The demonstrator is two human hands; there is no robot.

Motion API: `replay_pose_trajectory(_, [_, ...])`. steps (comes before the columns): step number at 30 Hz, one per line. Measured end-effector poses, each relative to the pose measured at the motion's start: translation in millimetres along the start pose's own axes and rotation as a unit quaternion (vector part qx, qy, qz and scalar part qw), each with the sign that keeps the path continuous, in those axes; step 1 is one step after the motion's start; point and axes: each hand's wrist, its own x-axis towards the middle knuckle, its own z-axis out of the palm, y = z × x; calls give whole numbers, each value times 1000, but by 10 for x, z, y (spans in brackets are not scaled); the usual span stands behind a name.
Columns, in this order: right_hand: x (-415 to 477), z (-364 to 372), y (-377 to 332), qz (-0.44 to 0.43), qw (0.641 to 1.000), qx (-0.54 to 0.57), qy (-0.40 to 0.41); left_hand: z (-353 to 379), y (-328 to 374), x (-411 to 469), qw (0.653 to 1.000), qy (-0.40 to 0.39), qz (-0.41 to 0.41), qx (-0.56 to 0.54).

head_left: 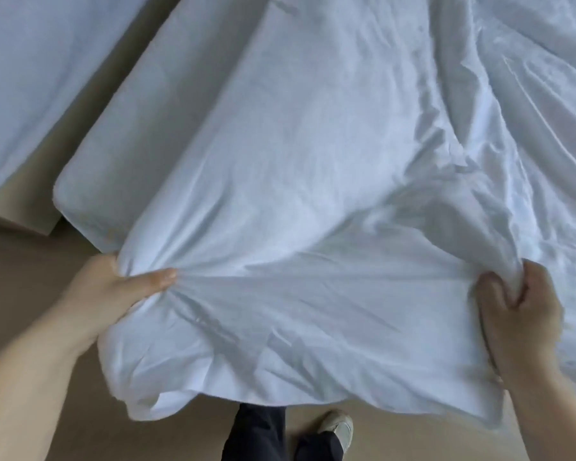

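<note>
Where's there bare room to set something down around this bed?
Bare floor lies left of the left hand, below the mattress corner. A flat mattress strip shows left of the sheet. Crowded: the rumpled sheet fills the rest out to the right hand, and a shoe stands below its hem.

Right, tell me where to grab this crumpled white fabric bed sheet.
Grip the crumpled white fabric bed sheet near its hanging front edge, coming from the near side, one bunch per hand: the left hand and right hand grip gathers there, and creases fan from both.
</note>
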Motion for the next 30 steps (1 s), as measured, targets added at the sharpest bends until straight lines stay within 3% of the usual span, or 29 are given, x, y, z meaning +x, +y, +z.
replay_pose_trajectory(3, [-73, 297, 336, 32, 980, -157, -121, 186, -436, 249, 984, 94, -97, 113])
replay_pose_trajectory(5, [-124, 518, 620, 111, 953, -187, -213, 362, -710, 485, 968, 88, -142, 186])
replay_pose_trajectory(8, [-132, 665, 962, 193, 933, -162, -257, 590, -904, 723, 955, 52, -164, 242])
replay_pose_trajectory(15, [-14, 483, 1026, 214, 941, -121, -234, 1101, -580, 782, 933, 50, 12, 356])
replay_pose_trajectory(19, [-14, 264, 1111, 242, 949, -57, -192, 1533, -339, 726, 922, -4, 112, 371])
replay_pose_trajectory(22, [52, 50, 1252, 264, 951, -25, -157, 2065, -159, 629, 886, -112, 207, 401])
replay_pose_trajectory(25, [187, -272, 1442, 282, 952, -2, -117, 2685, -18, 488, 828, -187, 275, 452])
replay_pose_trajectory(30, [575, -940, 2009, 300, 951, 23, -71, 3670, 188, 189, 762, -229, 306, 523])
